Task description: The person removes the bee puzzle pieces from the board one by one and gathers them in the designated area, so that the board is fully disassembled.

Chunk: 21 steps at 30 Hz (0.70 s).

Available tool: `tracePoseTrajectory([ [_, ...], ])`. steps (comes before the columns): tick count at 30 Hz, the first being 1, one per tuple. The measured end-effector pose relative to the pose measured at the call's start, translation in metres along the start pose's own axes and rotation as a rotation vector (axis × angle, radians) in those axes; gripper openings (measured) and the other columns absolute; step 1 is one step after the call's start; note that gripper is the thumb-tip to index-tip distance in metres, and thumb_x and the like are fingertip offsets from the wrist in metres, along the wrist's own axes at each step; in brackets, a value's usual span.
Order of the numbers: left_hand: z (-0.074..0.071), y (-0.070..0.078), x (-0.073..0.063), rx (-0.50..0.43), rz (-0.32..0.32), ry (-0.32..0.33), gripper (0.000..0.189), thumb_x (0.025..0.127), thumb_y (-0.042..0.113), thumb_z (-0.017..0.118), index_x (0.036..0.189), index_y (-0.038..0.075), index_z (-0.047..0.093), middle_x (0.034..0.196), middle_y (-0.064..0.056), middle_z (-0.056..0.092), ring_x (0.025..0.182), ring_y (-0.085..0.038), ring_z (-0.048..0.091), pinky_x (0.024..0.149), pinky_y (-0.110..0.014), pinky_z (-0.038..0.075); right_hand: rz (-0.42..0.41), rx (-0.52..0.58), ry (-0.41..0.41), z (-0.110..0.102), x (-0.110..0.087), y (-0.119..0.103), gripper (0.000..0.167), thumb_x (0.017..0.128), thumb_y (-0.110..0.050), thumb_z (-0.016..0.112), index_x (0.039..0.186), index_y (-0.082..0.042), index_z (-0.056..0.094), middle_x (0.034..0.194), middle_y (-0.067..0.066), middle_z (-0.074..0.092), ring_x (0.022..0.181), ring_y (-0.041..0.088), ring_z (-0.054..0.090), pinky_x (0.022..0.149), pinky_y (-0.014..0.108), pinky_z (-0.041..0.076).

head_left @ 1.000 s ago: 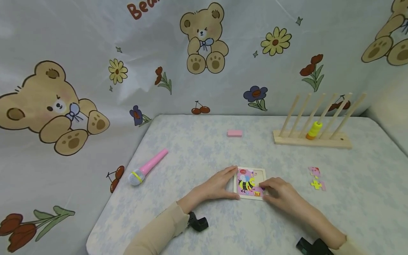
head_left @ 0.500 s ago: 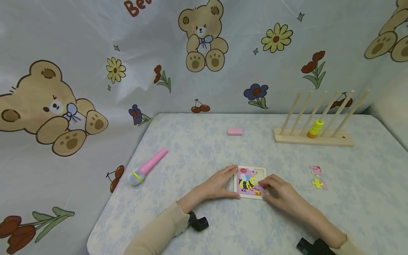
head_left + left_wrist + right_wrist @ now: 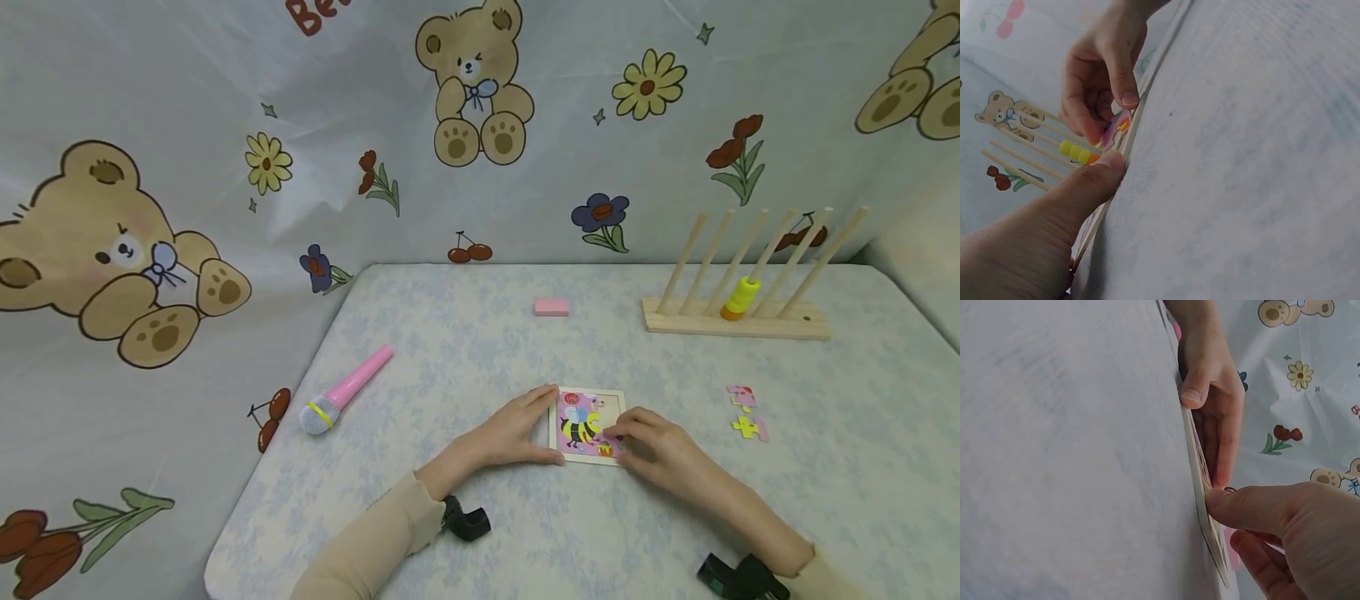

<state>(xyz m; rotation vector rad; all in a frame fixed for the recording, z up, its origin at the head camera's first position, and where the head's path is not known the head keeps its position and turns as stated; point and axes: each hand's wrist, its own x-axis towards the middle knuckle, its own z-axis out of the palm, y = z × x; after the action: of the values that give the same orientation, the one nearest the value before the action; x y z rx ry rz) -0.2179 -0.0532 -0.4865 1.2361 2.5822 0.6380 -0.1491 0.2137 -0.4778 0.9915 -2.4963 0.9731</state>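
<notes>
A small square jigsaw tray (image 3: 591, 390) with a pale wooden rim lies on the table, its picture a bee on pink. The upper right of the tray shows bare wood. My left hand (image 3: 513, 433) holds the tray's left side, thumb at the near corner and fingers at the far one. At the right side, my right hand (image 3: 663, 446) pinches a pink puzzle piece (image 3: 1112, 132) over the tray, its thumb by the rim. The fingers partly hide this piece. Two loose puzzle pieces, one pink (image 3: 742, 397) and one yellow and pink (image 3: 747, 428), lie right of that hand.
A pink toy microphone (image 3: 348, 390) lies at the left. Toward the back is a pink block (image 3: 551, 307). A wooden peg stand (image 3: 738, 323) with yellow and orange beads (image 3: 741, 297) on one peg stands at the back right. A bear-print cloth (image 3: 487, 200) hangs behind.
The right hand's fingertips have shifted slightly left over the tray. The left hand keeps its hold on the tray. The head view has tilted a little.
</notes>
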Motion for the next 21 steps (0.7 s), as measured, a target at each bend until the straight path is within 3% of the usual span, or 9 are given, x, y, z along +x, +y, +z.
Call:
tracePoseTrajectory([
  [6, 0.002, 0.0, -0.001, 0.001, 0.001, 0.008, 0.1, 0.08, 0.054, 0.068, 0.15, 0.003, 0.018, 0.155, -0.009, 0.019, 0.14, -0.019, 0.018, 0.11, -0.031, 0.021, -0.004, 0.012, 0.027, -0.004, 0.002, -0.003, 0.036, 0.069, 0.003, 0.079, 0.103, -0.008, 0.07, 0.102, -0.001, 0.06, 0.087, 0.011, 0.057, 0.079, 0.01, 0.042],
  [12, 0.003, 0.0, 0.0, -0.007, 0.001, -0.002, 0.1, 0.08, 0.054, 0.069, 0.151, 0.004, 0.018, 0.155, -0.009, 0.018, 0.14, -0.019, 0.018, 0.11, -0.031, 0.021, 0.128, 0.081, 0.035, -0.024, 0.0, -0.01, 0.039, 0.072, 0.0, 0.08, 0.108, -0.013, 0.07, 0.103, -0.005, 0.06, 0.087, 0.011, 0.059, 0.074, 0.021, 0.051],
  [15, 0.003, 0.0, 0.001, -0.004, 0.015, -0.002, 0.099, 0.081, 0.054, 0.068, 0.15, 0.003, 0.018, 0.155, -0.009, 0.019, 0.14, -0.019, 0.018, 0.11, -0.031, 0.021, 0.184, 0.086, 0.046, -0.042, -0.008, -0.009, 0.041, 0.074, -0.001, 0.079, 0.111, -0.013, 0.07, 0.105, -0.006, 0.059, 0.09, 0.01, 0.06, 0.075, 0.023, 0.052],
  [21, 0.0, -0.001, 0.0, -0.006, 0.005, -0.004, 0.099, 0.081, 0.055, 0.067, 0.15, 0.003, 0.019, 0.155, -0.009, 0.018, 0.14, -0.018, 0.018, 0.11, -0.031, 0.021, 0.296, 0.075, 0.043, -0.077, -0.04, 0.0, 0.041, 0.076, 0.0, 0.077, 0.114, -0.012, 0.069, 0.108, -0.004, 0.059, 0.094, 0.003, 0.058, 0.077, 0.013, 0.047],
])
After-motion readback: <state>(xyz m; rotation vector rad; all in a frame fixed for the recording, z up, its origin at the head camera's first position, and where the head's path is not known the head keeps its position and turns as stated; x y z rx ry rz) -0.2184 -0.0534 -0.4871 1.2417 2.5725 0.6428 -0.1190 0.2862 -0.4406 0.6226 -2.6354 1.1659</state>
